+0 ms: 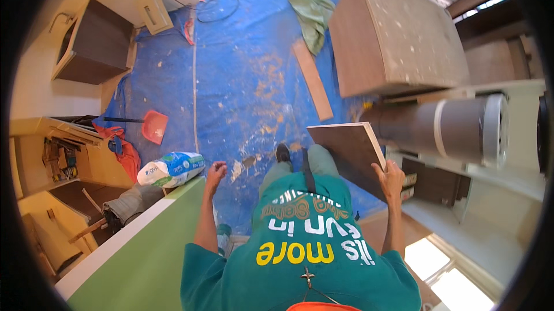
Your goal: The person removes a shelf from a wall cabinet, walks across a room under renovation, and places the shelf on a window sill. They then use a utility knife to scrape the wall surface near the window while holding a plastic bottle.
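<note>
The right hand (pixel 392 181) is pinching a dark-brown panel (pixel 346 152) at four o'clock. The left hand (pixel 216 176) is hanging half-curled at eight; a dustpan (pixel 154 127) is lying at nine.

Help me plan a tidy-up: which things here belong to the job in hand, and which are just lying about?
In hand:
- panel, held by the right hand

Apparently lying about:
- dustpan
- plastic sack
- green cloth
- plank
</note>
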Available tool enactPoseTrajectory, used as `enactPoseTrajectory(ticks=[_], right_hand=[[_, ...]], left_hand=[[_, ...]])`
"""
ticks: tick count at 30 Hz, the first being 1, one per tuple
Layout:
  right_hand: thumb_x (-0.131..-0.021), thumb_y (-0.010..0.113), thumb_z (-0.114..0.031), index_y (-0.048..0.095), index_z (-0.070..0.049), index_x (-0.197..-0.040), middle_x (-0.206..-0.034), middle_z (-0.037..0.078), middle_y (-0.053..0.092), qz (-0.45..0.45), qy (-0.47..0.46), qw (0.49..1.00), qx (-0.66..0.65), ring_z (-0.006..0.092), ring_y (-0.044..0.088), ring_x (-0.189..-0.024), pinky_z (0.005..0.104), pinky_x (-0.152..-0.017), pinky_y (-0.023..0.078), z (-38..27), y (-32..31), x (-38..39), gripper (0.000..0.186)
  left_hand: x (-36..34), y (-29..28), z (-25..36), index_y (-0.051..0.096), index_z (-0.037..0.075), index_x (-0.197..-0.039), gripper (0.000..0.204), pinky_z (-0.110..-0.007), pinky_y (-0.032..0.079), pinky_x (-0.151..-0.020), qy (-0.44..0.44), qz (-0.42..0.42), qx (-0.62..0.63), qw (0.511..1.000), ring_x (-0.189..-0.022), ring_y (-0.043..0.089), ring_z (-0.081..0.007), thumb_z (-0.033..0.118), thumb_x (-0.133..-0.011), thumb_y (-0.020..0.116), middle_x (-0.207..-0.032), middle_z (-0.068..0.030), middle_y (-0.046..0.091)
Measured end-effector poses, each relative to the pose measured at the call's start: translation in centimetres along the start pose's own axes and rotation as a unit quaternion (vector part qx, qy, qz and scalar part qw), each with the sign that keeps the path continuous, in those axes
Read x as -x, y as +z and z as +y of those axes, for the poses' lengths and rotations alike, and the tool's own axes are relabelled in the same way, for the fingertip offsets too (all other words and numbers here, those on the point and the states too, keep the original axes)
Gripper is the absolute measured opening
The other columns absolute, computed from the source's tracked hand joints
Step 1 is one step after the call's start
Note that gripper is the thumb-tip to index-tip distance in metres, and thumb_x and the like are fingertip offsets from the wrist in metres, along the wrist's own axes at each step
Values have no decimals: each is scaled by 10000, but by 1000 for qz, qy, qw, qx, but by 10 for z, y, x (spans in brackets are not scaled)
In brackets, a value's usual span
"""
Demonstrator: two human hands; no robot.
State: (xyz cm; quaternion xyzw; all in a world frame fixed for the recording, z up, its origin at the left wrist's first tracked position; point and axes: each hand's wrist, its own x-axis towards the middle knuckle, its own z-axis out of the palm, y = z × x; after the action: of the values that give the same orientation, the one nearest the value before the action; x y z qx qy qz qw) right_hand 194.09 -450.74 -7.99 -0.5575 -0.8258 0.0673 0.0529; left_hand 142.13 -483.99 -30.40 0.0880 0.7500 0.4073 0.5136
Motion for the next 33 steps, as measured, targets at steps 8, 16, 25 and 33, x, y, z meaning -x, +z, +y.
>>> enactPoseTrajectory(ticks=[8,16,25,33], right_hand=[[-849,761,-445,542,-26,-746,-722,177,578,48,25,998,-42,419,595,-663,506,-579,440,-135,60,-216,483],[-844,734,-510,566,-41,-747,-738,167,608,35,-27,998,-45,408,616,-673,504,-593,466,-255,112,-470,508],[-840,727,-540,579,-67,-750,-740,131,617,37,-57,997,-49,362,643,-677,489,-589,487,-365,118,-734,503],[-821,753,-519,598,-54,-780,-769,146,635,27,36,998,-40,386,646,-696,492,-618,497,-458,152,-937,492]], left_hand=[[-204,-56,165,656,18,-1131,287,-305,516,-823,206,51,-53,976,-880,635,-151,221,-929,670,-996,-63,685],[-284,-101,161,621,108,-1132,313,-329,522,-662,-102,123,188,969,-813,657,-166,330,-918,676,-948,-52,668],[-386,-92,263,598,167,-1157,284,-417,539,-733,-157,92,193,964,-846,660,-217,344,-935,595,-1014,-54,664],[-694,-195,488,645,137,-982,170,-325,494,-517,-97,32,200,974,-607,617,-173,299,-933,627,-763,-30,640]])
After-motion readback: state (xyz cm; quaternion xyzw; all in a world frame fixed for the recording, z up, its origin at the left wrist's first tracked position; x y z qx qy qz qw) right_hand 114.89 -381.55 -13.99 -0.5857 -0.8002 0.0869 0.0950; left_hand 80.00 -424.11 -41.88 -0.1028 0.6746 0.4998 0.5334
